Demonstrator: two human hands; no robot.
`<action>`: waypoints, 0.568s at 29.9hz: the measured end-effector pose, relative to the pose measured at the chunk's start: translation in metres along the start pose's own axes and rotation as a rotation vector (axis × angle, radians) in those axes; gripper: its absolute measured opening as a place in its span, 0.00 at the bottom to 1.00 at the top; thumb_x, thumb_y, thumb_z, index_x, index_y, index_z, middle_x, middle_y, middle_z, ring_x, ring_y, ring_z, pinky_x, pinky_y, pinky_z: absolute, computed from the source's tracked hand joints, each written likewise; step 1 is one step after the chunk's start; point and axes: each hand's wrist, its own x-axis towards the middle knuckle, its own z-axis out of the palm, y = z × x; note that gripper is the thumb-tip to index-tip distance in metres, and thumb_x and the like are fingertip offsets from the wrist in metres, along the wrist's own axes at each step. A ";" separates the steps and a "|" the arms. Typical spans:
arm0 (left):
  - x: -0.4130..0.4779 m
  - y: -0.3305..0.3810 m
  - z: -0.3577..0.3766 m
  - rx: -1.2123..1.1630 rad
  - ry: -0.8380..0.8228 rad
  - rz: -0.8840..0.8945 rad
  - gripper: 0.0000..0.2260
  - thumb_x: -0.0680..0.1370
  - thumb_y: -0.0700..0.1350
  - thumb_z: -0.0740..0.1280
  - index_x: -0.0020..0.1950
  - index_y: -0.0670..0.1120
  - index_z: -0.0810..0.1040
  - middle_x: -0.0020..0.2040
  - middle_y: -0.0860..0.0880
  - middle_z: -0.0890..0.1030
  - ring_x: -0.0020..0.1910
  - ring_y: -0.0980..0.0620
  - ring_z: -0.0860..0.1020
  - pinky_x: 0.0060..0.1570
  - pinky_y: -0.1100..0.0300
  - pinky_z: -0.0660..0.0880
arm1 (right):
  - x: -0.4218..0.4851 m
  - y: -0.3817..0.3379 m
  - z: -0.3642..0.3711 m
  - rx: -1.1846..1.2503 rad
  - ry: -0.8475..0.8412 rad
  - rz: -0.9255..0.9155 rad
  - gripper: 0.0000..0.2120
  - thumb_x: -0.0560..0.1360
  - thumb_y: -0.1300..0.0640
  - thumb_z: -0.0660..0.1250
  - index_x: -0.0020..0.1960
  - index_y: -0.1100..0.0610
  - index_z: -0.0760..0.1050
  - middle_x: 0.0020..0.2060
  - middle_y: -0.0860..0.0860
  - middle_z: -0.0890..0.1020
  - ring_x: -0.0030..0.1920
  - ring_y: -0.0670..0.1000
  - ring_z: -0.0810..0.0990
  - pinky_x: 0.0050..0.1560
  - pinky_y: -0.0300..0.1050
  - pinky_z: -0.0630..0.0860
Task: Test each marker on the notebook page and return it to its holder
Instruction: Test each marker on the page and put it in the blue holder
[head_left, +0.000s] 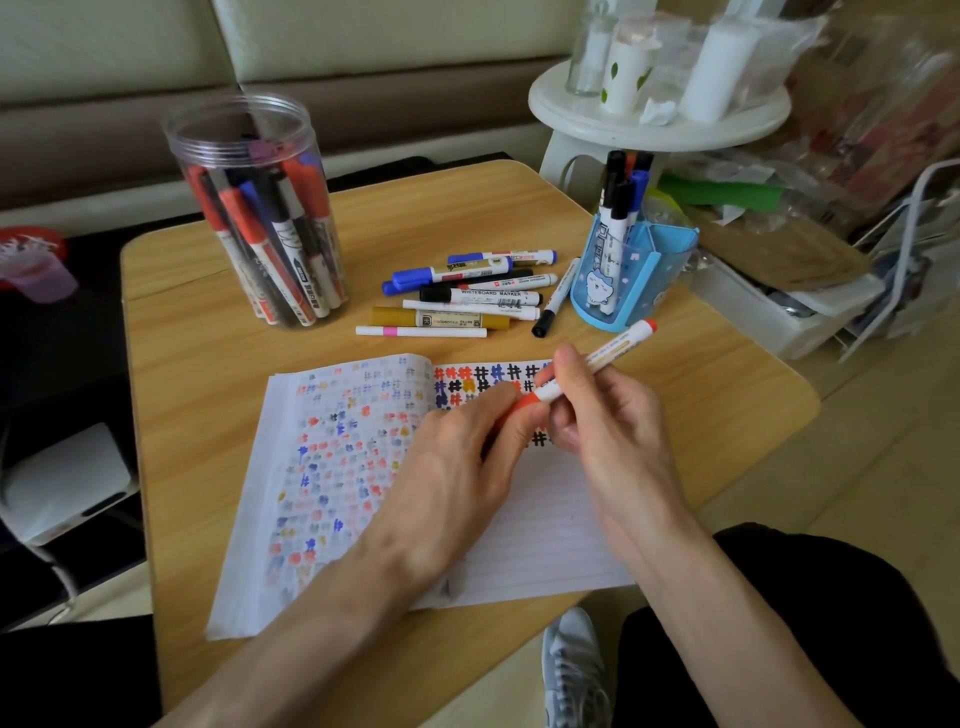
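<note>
An open notebook (540, 525) lies on the wooden table, its pages covered with coloured hash marks. Above the right page, my right hand (613, 415) grips the white barrel of an orange marker (613, 353). My left hand (467, 467) pinches the marker's orange cap at its lower end. A blue pen holder (628, 280) with a few markers stands at the right. A clear plastic jar (260, 208) full of markers stands at the left. Several loose markers (467, 296) lie between them.
A white round stool (660, 124) with bottles stands behind the table's right corner. Cluttered boxes and a white rack sit on the floor at the right. A red and purple cup (31, 265) is at the far left. My shoe shows below the table's front edge.
</note>
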 end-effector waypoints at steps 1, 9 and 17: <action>0.000 0.000 0.000 0.004 -0.005 0.004 0.14 0.85 0.51 0.61 0.44 0.45 0.76 0.31 0.52 0.74 0.30 0.48 0.75 0.34 0.52 0.72 | 0.000 0.000 -0.001 0.002 -0.004 -0.001 0.16 0.84 0.50 0.65 0.42 0.56 0.83 0.28 0.47 0.70 0.31 0.44 0.70 0.34 0.37 0.69; 0.002 0.002 -0.004 -0.112 -0.079 -0.018 0.15 0.85 0.51 0.60 0.43 0.45 0.76 0.28 0.52 0.74 0.27 0.53 0.75 0.31 0.65 0.69 | 0.001 0.000 -0.006 0.014 -0.049 -0.014 0.16 0.83 0.50 0.65 0.42 0.55 0.83 0.30 0.48 0.71 0.34 0.45 0.72 0.38 0.37 0.73; 0.002 0.006 -0.003 -0.037 -0.038 -0.009 0.16 0.85 0.51 0.60 0.43 0.44 0.75 0.29 0.51 0.74 0.29 0.49 0.74 0.31 0.58 0.70 | 0.002 0.000 -0.003 0.013 -0.042 -0.016 0.15 0.83 0.50 0.65 0.42 0.55 0.83 0.29 0.48 0.69 0.32 0.45 0.69 0.36 0.40 0.69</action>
